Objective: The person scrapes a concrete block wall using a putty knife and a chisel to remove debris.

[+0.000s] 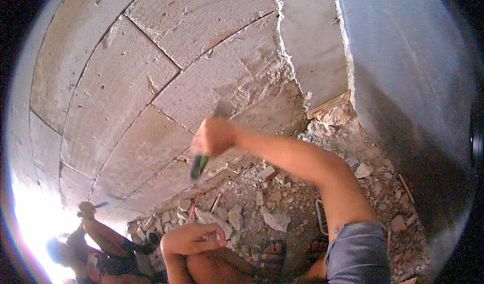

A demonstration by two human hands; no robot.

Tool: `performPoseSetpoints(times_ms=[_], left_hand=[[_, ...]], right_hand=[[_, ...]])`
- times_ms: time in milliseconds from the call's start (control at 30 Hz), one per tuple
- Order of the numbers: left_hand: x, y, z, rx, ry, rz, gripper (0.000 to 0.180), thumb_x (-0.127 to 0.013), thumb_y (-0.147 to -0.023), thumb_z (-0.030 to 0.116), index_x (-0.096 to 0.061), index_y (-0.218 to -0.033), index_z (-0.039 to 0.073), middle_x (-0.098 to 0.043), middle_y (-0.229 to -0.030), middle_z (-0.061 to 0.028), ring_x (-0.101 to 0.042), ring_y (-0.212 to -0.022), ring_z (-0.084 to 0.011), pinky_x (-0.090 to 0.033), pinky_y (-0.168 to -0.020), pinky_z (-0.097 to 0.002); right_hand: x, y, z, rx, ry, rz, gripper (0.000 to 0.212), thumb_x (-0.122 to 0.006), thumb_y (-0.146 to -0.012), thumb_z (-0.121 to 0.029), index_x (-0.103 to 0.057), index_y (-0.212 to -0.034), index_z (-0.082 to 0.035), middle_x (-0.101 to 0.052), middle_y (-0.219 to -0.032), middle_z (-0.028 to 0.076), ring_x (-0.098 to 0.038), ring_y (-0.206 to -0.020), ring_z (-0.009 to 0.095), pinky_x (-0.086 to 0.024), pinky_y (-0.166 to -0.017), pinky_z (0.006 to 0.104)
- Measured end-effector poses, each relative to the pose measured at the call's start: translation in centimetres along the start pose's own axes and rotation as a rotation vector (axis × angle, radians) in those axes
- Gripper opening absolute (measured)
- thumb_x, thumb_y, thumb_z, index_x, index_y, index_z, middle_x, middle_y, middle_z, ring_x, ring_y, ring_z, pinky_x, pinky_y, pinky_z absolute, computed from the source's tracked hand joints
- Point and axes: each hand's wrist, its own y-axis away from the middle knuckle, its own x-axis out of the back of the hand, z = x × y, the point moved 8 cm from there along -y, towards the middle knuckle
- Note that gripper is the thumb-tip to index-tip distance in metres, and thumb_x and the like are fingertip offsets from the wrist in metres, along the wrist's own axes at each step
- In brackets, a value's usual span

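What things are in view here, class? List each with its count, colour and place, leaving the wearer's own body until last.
Block wall: one, grey-brown, left and centre
Plain wall strip: one, grey, top, right of the blocks
Smooth wall surface: one, blue-grey, far right
Wooden strip: one, brown, foot of the plain strip
Rubble: too many pieces to count, mostly grey, ground
Thin stick: one, red, in rubble
Bent rod: one, pale, lower centre-right
Co-worker: one, dark clothing, lower left
Hand tool: one, black and green handle, in right hand
Sleeve: one, grey, lower right
Sandalled feet: two, dark straps, bottom
Right hand: one, bare, centre
Left hand: one, bare, lower centre
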Motion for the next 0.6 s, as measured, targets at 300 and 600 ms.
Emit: performPoseSetpoints(times_ms=[300, 600], left_hand=[[-0.3, -0.2, 0.0, 0.006, 0.02, -0.017, 0.02, -0.057, -0.094, 0.024, -0.059, -0.105, 0.008, -0.068, -0.084, -0.0074, -0.068, -0.082, -0.0211, -0.051, -0.072, -0.0325], [0.0, -0.4, 0.4, 0.061, 0.003, -0.039, 0.022, -0.058, -0.093, 0.026, -0.059, -0.105, 0.007, -0.068, -0.091, -0.0083, -0.067, -0.082, -0.0213, -0.05, -0.073, -0.0317]], right_hand=[[1.3, -0.3, 0.4, -0.058, 0.103, 0.065, 0.015, -0.059, -0.075, -0.023, -0.052, -0.068, -0.012, -0.055, -0.059, 0.001, -0.062, -0.056, 0.02, -0.049, -0.047, 0.035], [1.4, 6.8, 5.6, -0.197, 0.264, -0.096, 0.016, -0.061, -0.076, -0.022, -0.052, -0.069, -0.01, -0.056, -0.062, 0.002, -0.063, -0.057, 0.019, -0.05, -0.046, 0.0346]])
